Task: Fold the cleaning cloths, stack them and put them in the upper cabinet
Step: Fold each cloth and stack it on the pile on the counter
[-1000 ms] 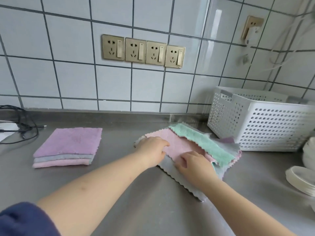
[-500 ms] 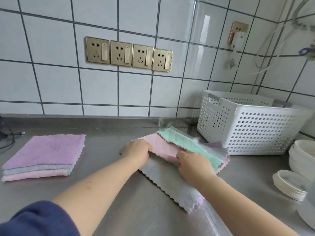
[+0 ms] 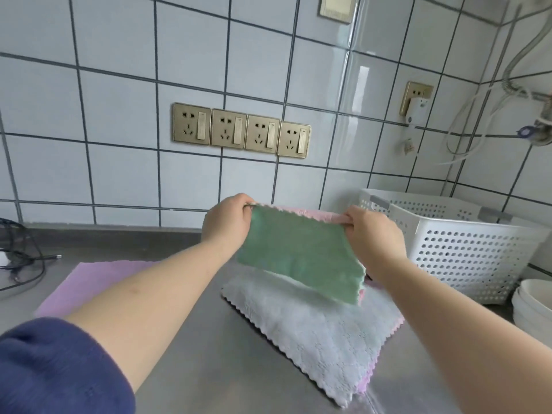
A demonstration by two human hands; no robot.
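A cleaning cloth, green on the near side and pink behind (image 3: 301, 252), hangs in the air above the steel counter (image 3: 209, 354). My left hand (image 3: 228, 224) pinches its top left corner and my right hand (image 3: 373, 234) pinches its top right corner. Beneath it, unfolded cloths lie in a loose pile, with a pale blue-grey cloth (image 3: 313, 327) on top and a pink edge showing at its right. At the left of the counter sits the stack of folded cloths with a lilac one on top (image 3: 89, 282), partly hidden by my left forearm.
A white perforated basket (image 3: 466, 243) stands at the right against the tiled wall. White bowls (image 3: 534, 309) sit at the right edge. Black cables (image 3: 21, 258) lie at the far left. Four wall sockets (image 3: 242, 130) are above the counter.
Both hands lifted the green and pink cloth off the loose pile and now hold it up by its top corners. The view has tilted upward.
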